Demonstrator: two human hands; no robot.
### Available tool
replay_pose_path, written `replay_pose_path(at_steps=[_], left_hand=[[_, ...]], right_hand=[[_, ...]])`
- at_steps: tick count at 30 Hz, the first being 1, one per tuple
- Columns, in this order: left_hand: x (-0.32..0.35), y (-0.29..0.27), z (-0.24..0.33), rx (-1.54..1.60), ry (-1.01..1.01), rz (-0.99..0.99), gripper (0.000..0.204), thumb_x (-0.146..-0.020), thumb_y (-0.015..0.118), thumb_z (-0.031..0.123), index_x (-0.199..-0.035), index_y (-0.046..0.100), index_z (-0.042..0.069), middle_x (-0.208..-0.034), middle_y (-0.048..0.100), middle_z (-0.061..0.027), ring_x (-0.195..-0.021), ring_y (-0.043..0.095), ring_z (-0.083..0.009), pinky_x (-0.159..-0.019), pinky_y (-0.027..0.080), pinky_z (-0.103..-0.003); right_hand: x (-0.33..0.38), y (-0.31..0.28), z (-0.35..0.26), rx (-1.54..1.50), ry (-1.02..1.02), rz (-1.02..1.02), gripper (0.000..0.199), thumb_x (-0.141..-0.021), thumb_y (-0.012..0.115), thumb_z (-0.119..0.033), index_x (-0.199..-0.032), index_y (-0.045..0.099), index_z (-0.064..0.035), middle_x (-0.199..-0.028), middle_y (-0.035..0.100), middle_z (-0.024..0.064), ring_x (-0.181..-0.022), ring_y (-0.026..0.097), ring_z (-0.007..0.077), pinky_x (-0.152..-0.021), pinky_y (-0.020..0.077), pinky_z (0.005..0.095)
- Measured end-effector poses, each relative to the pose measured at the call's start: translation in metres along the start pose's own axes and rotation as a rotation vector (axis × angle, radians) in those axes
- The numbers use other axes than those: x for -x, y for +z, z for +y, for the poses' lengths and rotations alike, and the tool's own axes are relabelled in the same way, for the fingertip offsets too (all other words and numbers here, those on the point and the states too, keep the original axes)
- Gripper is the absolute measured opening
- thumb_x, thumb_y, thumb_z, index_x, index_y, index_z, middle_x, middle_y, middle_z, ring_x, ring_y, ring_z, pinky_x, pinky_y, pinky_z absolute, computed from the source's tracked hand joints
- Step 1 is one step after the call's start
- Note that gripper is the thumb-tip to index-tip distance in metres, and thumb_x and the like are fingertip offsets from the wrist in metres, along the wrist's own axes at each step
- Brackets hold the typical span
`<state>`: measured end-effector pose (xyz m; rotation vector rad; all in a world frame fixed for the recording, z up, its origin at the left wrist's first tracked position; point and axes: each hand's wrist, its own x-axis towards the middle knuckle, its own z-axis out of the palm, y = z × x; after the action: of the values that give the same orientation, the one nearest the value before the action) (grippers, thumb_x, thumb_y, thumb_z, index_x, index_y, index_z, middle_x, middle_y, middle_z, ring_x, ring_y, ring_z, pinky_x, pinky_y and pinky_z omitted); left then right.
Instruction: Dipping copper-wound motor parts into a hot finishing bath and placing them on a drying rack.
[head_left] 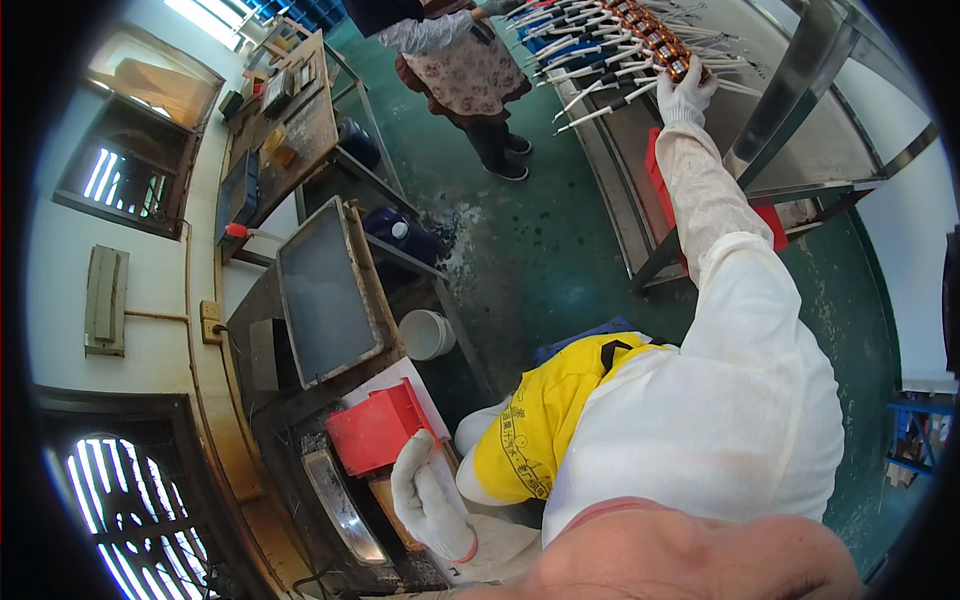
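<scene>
Grasping side: the right hand [686,98], white-gloved, at the end of an outstretched arm; its thumb and fingers close about the near end of the row of copper coils [655,35]. How firmly it grips cannot be told.
Copper coils: directly at the right fingertips, lying over the metal bench [805,150]; far from the left hand, up and across to its right.
Row's long axis: slants from the right hand away from the body and toward the left, so only the near end meets the fingers.
White leads [600,85]: fan out on both sides of the row, most plainly to the left of the right hand.
Nearer hand: the right, in contact; the left is well apart.
Left glove: the left hand [430,492] is unclenched, fingers extended together, with nothing visible in it.
Red bin [375,430]: just beyond the left fingertips; whether they touch its edge cannot be told.
Grey tray [330,290]: past the red bin, farther from the left hand.
White bucket [427,335]: low, beyond the left hand, beside that worktable.
Co-worker [460,65]: standing left of the right hand, near the far part of the row.
</scene>
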<state>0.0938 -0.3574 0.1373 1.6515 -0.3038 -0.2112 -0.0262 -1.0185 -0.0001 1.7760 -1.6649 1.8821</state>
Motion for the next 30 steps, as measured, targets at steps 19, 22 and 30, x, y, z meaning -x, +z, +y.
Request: replay_pose_path(at_steps=[19, 22, 30], left_hand=[[-0.038, 0.031, -0.008, 0.19, -0.084, -0.049, 0.026, -0.102, 0.048, 0.003, -0.121, 0.064, -0.005, -0.12, 0.069, -0.0192, -0.115, 0.065, -0.0243, -0.105, 0.048, -0.034], [-0.046, 0.044, -0.007, 0.132, -0.091, -0.088, 0.026, -0.102, 0.048, 0.003, -0.12, 0.065, -0.005, -0.119, 0.07, -0.0192, -0.113, 0.066, -0.0247, -0.104, 0.049, -0.034], [-0.056, 0.07, -0.009, 0.067, -0.145, -0.121, 0.027, -0.102, 0.046, 0.002, -0.121, 0.065, -0.004, -0.119, 0.07, -0.0189, -0.113, 0.066, -0.0259, -0.103, 0.05, -0.035]], right_hand=[[0.035, -0.044, -0.047, 0.26, -0.643, -0.233, 0.039, -0.074, 0.073, -0.01, -0.112, 0.068, -0.0141, -0.127, 0.059, 0.0088, -0.122, 0.056, 0.0303, -0.113, 0.0374, 0.0509], [0.031, -0.028, -0.037, 0.362, -0.652, -0.337, 0.037, -0.072, 0.074, -0.01, -0.109, 0.068, -0.0151, -0.115, 0.065, 0.0037, -0.12, 0.056, 0.0254, -0.119, 0.0325, 0.0494], [0.039, -0.01, -0.039, 0.358, -0.619, -0.398, 0.054, -0.066, 0.076, -0.004, -0.118, 0.068, -0.019, -0.111, 0.063, 0.0032, -0.116, 0.056, 0.0249, -0.117, 0.0342, 0.0492]])
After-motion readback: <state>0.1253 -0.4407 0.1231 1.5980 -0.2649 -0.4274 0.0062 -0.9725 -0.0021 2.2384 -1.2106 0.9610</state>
